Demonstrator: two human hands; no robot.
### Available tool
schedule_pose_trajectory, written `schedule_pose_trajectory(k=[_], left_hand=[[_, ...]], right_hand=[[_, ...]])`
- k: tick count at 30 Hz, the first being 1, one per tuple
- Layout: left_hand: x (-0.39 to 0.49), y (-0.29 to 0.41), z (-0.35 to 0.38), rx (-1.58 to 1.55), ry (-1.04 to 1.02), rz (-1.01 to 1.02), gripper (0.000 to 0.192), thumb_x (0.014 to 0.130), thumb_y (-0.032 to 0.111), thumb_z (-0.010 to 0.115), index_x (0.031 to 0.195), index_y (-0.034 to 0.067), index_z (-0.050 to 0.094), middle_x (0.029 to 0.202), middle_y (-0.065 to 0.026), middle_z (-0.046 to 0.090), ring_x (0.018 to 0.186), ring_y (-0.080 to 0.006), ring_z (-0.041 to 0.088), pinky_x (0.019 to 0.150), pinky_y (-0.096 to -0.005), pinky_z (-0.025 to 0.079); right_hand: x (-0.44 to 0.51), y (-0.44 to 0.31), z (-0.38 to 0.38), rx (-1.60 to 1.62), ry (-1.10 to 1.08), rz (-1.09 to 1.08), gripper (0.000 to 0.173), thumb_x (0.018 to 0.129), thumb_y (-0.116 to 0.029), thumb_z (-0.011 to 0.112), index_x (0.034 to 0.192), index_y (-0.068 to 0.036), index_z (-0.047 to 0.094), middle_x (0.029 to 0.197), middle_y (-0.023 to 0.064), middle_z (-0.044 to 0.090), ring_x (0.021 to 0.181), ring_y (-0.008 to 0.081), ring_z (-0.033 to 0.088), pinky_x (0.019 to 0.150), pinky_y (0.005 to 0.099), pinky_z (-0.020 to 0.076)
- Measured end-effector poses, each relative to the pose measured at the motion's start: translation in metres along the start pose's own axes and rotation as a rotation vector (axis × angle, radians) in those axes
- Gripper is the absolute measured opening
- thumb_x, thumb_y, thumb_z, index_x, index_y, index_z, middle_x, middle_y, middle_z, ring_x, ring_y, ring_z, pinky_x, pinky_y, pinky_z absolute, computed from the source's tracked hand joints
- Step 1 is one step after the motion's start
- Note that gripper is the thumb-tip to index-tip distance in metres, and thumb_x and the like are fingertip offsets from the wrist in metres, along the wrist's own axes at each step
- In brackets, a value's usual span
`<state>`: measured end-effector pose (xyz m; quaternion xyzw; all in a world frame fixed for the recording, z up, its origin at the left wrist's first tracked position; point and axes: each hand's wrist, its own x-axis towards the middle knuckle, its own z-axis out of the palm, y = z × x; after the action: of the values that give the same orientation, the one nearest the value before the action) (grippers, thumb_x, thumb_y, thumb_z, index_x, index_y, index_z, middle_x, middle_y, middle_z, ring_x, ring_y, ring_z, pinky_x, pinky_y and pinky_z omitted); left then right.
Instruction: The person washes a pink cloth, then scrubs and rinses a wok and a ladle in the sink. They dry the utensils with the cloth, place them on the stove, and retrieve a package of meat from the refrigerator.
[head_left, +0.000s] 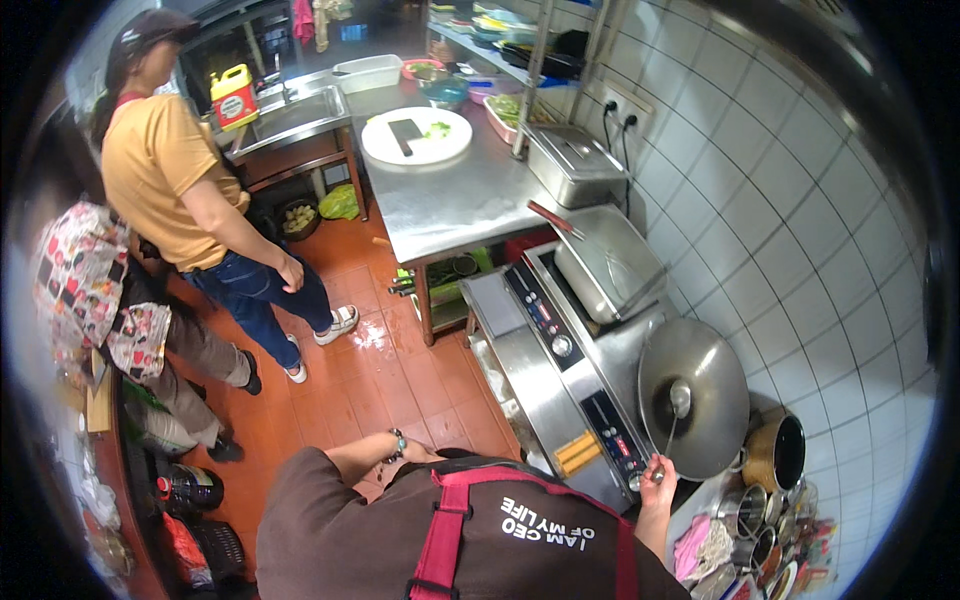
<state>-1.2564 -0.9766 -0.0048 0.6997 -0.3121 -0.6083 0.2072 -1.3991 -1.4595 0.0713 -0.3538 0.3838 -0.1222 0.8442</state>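
Note:
My right hand (657, 487) grips the end of a long-handled metal ladle (680, 396), whose bowl rests inside a large dark wok (705, 352) on the cooktop. No food can be made out in the wok. Near my waist is my left hand (417, 450), with a beaded bracelet at the wrist; its fingers are mostly hidden by my apron and shirt. Just left of my right hand is the cooktop's control panel (615, 439) with a knob. A bundle of yellowish sticks or strips (577, 453) lies beside that panel.
A covered steel pan (611, 262) with a red-handled utensil sits beyond the wok. Farther off, a cleaver (406, 135) lies on a round white cutting board (450, 154). Two people stand at the left, one in a yellow shirt (161, 172). Pots (772, 454) crowd the right.

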Motion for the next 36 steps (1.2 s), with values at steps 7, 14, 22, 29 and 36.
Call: schedule_pose_trajectory(k=[7,14,22,29,36], left_hand=[[-0.096,-0.027,-0.229,0.201,1.364,0.004,0.074,0.077,0.039,0.055,0.133,0.011,0.016,0.104,-0.0221,0.054,0.094,-0.0336,0.053,0.082,-0.0392,0.043],[-0.225,0.109,-0.397,-0.09,1.579,0.141,0.083,0.076,0.026,0.06,0.133,0.005,0.003,0.08,-0.0142,0.061,0.06,-0.02,0.06,0.058,-0.0314,0.05],[-0.269,0.115,-0.465,0.014,1.748,-0.007,0.088,0.073,0.034,0.061,0.132,0.004,0.003,0.118,-0.0222,0.042,0.09,-0.0302,0.05,0.071,-0.0395,0.042],[-0.263,0.121,-0.444,-0.049,1.698,-0.003,0.09,0.071,0.045,0.058,0.132,0.005,0.005,0.128,-0.02,0.035,0.114,-0.0346,0.039,0.094,-0.046,0.031],[-0.264,0.114,-0.429,0.022,1.695,-0.027,0.087,0.072,0.045,0.058,0.132,0.004,0.008,0.128,-0.0228,0.033,0.115,-0.0359,0.037,0.095,-0.0448,0.031]], right_hand=[[0.022,0.044,0.013,-0.017,-0.078,0.053,0.056,0.079,-0.063,0.03,0.097,-0.013,0.047,0.088,0.008,0.06,0.074,0.0234,0.058,0.05,0.0308,0.0455],[0.121,0.134,-0.19,-0.221,-0.054,0.383,0.034,0.082,-0.033,0.05,0.107,-0.011,0.045,0.103,0.0091,0.053,0.09,0.0232,0.051,0.073,0.0365,0.0428],[0.071,0.183,-0.148,-0.545,0.245,0.15,0.041,0.076,-0.013,0.05,0.115,-0.007,0.039,0.109,0.0106,0.047,0.083,0.0219,0.051,0.069,0.0361,0.0441],[0.042,0.171,-0.153,-0.642,0.182,-0.039,0.045,0.073,-0.004,0.045,0.117,-0.006,0.036,0.113,0.0112,0.043,0.077,0.0198,0.051,0.064,0.0347,0.0455],[-0.024,0.155,-0.045,-0.472,0.284,-0.078,0.033,0.072,0.002,0.043,0.104,-0.008,0.046,0.103,0.0086,0.049,0.07,0.0163,0.051,0.056,0.0294,0.0444]])
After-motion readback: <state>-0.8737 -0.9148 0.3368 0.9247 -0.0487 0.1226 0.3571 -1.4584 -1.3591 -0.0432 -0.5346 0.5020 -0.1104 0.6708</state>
